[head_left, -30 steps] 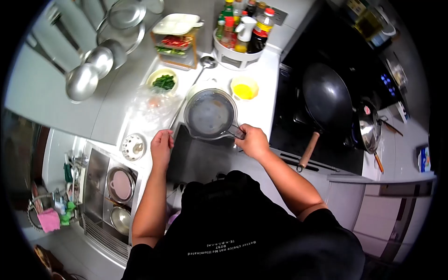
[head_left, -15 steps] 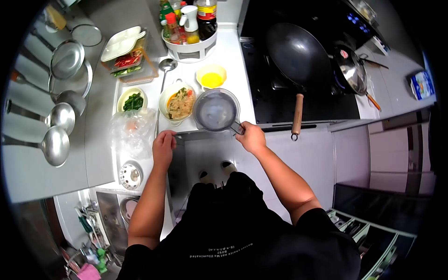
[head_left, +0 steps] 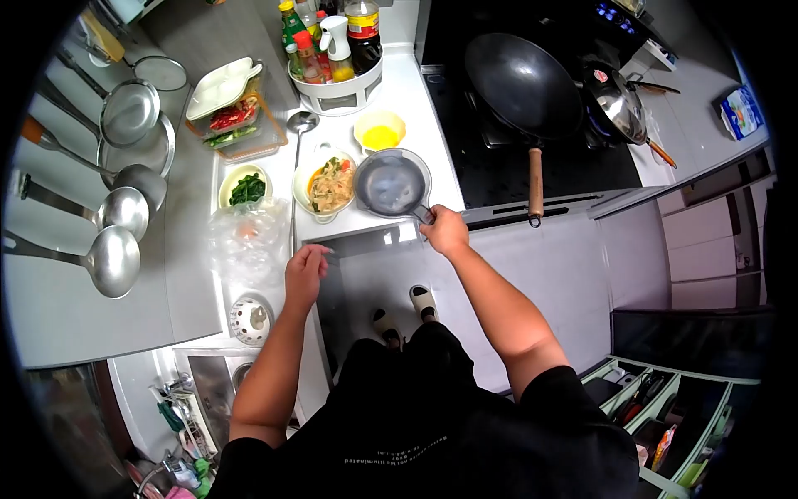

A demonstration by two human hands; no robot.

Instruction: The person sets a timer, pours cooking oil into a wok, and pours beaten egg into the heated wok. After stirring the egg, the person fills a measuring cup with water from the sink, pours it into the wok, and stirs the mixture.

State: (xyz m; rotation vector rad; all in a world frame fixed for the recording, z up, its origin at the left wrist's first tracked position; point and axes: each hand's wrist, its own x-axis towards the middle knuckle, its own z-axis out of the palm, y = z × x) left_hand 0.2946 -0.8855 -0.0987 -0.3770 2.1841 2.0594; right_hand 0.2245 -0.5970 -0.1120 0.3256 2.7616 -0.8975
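Observation:
My right hand (head_left: 446, 230) is closed around the handle of a grey handled bowl (head_left: 392, 183). The bowl looks glossy inside, perhaps from clear liquid, and is at the counter's front edge. Curled together, the fingers of my left hand (head_left: 307, 268) are just in front of the counter edge; whether they pinch something small cannot be made out. Left of the grey bowl is a white dish of mixed food (head_left: 331, 185), with red bits and orange liquid. Behind it stands a pale bowl of yellow liquid (head_left: 381, 137). A bowl of dark leafy greens (head_left: 247, 190) sits further left.
A ladle (head_left: 302, 122) lies on the counter, near a clear plastic bag (head_left: 249, 245) and a white perforated cup (head_left: 251, 320). Behind are a bottle rack (head_left: 341, 97) and stacked food containers (head_left: 237, 116). A black wok (head_left: 524, 87) and a lidded pan (head_left: 617, 112) are on the stove.
My left hand has drawn back slightly from the counter edge, its fingers still curled. My right hand keeps its hold on the bowl's handle. The camera view has shifted a little.

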